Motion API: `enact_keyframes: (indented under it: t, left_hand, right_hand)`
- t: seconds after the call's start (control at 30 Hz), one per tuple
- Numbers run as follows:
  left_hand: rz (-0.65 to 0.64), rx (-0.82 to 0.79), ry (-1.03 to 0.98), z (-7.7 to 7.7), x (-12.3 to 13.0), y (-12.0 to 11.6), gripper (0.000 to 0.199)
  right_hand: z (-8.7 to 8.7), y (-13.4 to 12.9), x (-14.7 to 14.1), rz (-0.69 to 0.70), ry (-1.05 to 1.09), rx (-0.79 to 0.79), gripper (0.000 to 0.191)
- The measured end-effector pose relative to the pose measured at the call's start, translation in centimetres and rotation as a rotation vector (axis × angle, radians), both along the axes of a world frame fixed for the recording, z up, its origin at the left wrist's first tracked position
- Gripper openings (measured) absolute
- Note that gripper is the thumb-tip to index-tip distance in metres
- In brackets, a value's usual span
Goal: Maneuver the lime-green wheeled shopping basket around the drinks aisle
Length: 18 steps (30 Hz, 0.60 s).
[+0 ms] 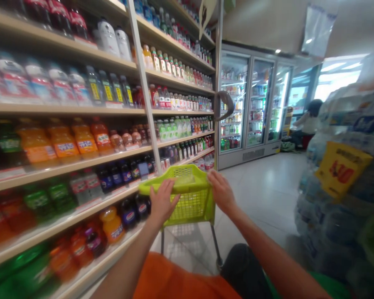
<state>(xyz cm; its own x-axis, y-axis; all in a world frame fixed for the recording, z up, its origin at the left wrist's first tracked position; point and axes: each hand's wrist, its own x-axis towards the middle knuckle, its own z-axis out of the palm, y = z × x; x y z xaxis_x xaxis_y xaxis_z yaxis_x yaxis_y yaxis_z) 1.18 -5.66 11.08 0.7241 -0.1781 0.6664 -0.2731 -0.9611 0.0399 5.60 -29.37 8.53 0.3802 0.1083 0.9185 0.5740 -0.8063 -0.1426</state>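
Observation:
A yellow-green plastic shopping cart (191, 209) on dark legs stands right in front of me. My left hand (164, 201) lies over the left part of its near rim, fingers bent onto the rim and thumb apart on the near side. Closed round the cart's right corner is my right hand (221, 190), with the fingertips curled over the edge. Through the mesh I see a pale patch near the top of the basket, too blurred to name. The cart's left corner is close to the drink shelf (121, 192).
Shelves of bottled drinks run along the left. Glass-door fridges (233, 104) stand at the back beyond a post with a grey curved piece (226, 106). Wrapped bottle packs (336, 224) with a yellow price sign (343, 169) rise on the right. A person (310, 120) is farther back. Tiled floor (264, 182) lies between.

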Motion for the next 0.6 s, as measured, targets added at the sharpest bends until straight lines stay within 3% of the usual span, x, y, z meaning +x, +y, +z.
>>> enact_keyframes:
  t: [0.1,0.37,0.6]
  left_hand:
    - [0.005,-0.008,-0.009,-0.2,0.0,-0.3,0.049]
    - [-0.005,0.014,-0.068,-0.3,0.3,-0.2,0.046]
    - [-0.016,-0.017,-0.114,-0.7,1.0,-0.2,0.045]
  right_hand:
    - [0.0,-1.8,0.1,-0.035,0.027,0.072,0.044]
    - [0.9,1.6,-1.0,0.085,0.006,-0.091,0.041]
    - [0.3,-2.5,-0.5,0.02,-0.045,0.097,0.043]
